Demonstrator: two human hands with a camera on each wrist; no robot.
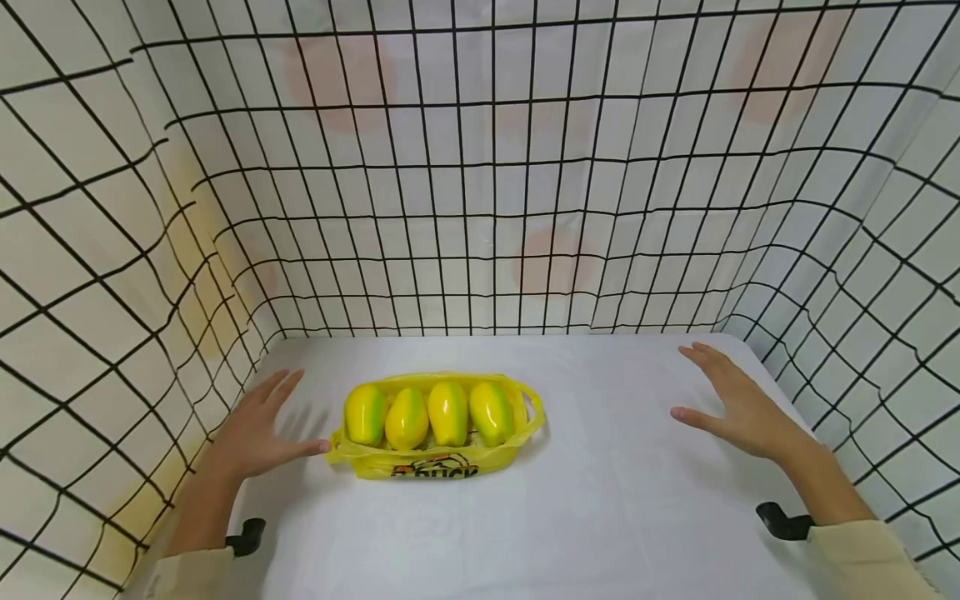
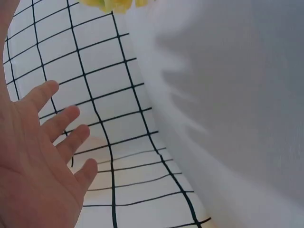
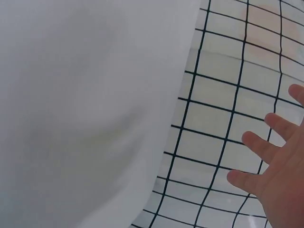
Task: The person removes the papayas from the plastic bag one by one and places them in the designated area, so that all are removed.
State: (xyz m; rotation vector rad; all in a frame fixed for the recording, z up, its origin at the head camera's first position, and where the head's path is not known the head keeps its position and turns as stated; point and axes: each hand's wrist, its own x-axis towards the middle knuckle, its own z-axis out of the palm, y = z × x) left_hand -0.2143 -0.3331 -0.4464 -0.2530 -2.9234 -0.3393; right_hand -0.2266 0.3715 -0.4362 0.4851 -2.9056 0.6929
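A yellow plastic bag lies on the white table, left of the middle, with a handle loop at its right end and dark print on its front. In its opening sit several glossy yellow-green mangoes, side by side in a row. To the left of the bag my left hand hovers with spread fingers, holding nothing. Its thumb tip appears beside the bag's left end; whether they touch I cannot tell. Far to the right, my right hand is held over the table, fingers extended and apart, with nothing in it.
White walls with a black grid enclose the table at the back and both sides. Each hand is close to a side wall. A dark wrist mount is on the left wrist, and another mount on the right.
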